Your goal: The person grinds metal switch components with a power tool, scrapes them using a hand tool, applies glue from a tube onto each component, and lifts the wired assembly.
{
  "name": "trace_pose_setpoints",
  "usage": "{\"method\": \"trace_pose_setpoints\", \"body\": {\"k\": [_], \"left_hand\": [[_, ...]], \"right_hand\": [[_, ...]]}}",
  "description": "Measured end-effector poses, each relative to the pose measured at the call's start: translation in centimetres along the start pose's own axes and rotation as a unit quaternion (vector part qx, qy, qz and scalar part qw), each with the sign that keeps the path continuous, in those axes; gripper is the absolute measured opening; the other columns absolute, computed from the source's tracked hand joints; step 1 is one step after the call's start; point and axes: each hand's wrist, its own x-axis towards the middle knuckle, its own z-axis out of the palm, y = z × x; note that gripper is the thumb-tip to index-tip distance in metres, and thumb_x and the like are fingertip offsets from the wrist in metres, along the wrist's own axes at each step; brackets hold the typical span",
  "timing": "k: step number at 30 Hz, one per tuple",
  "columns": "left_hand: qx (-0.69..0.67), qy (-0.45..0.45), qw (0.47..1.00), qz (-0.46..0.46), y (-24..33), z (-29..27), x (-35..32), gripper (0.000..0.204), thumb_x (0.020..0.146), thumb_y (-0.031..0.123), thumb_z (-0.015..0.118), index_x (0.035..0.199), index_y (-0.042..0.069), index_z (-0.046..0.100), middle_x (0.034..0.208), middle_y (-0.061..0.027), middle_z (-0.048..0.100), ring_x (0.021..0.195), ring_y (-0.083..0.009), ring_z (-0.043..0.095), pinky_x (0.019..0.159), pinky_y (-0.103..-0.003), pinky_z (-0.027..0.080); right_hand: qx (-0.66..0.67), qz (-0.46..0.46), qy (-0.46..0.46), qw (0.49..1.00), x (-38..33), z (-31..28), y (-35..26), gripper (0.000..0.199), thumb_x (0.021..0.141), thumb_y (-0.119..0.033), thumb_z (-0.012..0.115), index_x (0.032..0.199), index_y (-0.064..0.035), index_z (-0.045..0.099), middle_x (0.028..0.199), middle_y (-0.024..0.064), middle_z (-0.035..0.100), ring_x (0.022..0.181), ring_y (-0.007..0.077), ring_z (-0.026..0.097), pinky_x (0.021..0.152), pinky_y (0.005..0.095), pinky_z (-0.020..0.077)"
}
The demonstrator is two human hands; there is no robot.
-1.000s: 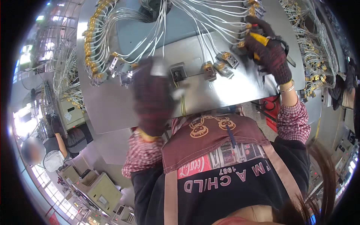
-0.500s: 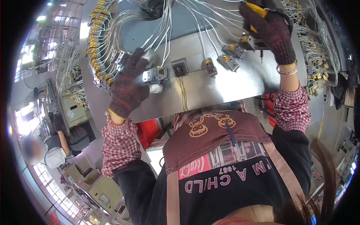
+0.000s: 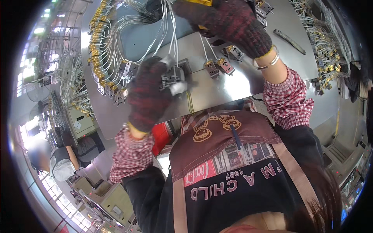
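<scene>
left hand [image 3: 149,93] pinches metal connector [image 3: 173,77]; right hand [image 3: 235,25] grips yellow tool [image 3: 200,2]; shirt [image 3: 244,202] bears pale lettering [image 3: 211,190].

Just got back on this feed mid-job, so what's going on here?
A person in dark gloves is working at a metal table. The left hand holds a metal block between thumb and fingers. The right hand is at the top of the view, by something yellow that is partly cut off. Two smaller blocks lie right of the held one, and a flat strip farther right.
</scene>
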Motion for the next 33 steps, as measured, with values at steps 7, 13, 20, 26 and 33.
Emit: {"method": "trace_pose_setpoints", "body": {"k": [7,13,20,26,33], "left_hand": [[-0.009,0.06,0.997,-0.036,0.8,4.0,-0.9,0.074,0.063,0.038,0.092,0.121,0.003,0.062,0.115,-0.0145,0.064,0.103,-0.0299,0.066,0.086,-0.04,0.054],[-0.102,0.105,0.989,-0.008,-2.8,4.3,-1.5,0.075,0.062,0.043,0.09,0.117,0.002,0.061,0.113,-0.0137,0.064,0.099,-0.0253,0.066,0.078,-0.036,0.056],[0.089,0.176,0.98,0.028,-1.5,7.3,-2.3,0.078,0.058,0.044,0.092,0.119,0.007,0.061,0.113,-0.0142,0.064,0.099,-0.0345,0.065,0.084,-0.045,0.053],[0.093,0.135,0.986,0.034,1.2,6.7,-1.5,0.075,0.056,0.042,0.094,0.113,0.005,0.06,0.109,-0.0163,0.064,0.098,-0.0361,0.064,0.084,-0.045,0.053],[0.076,0.131,0.988,0.029,0.0,5.9,-1.5,0.071,0.058,0.047,0.09,0.11,0.008,0.063,0.105,-0.0102,0.065,0.097,-0.0319,0.063,0.081,-0.044,0.051]], "right_hand": [[-0.003,0.035,-0.053,0.998,1.0,0.7,-1.9,0.054,0.089,-0.028,0.068,0.136,-0.0106,0.048,0.102,0.0138,0.064,0.089,0.0236,0.064,0.079,0.0365,0.0511],[0.052,-0.08,0.024,0.995,3.8,6.4,3.4,0.057,0.088,-0.03,0.068,0.136,-0.0096,0.047,0.107,0.017,0.064,0.093,0.0278,0.063,0.082,0.0406,0.0505],[0.152,-0.071,-0.011,0.986,4.0,6.3,2.8,0.059,0.089,-0.033,0.068,0.138,-0.0105,0.044,0.104,0.0162,0.064,0.093,0.0284,0.064,0.083,0.0418,0.0516],[0.116,0.148,-0.106,0.977,4.7,6.0,0.4,0.044,0.093,-0.032,0.064,0.127,-0.0059,0.056,0.094,0.0148,0.066,0.084,0.0259,0.064,0.075,0.0426,0.0515],[0.147,0.158,-0.128,0.968,5.2,7.9,3.1,0.038,0.095,-0.035,0.064,0.117,-0.0036,0.064,0.078,0.0101,0.065,0.063,0.0168,0.061,0.058,0.0366,0.0498]]}}
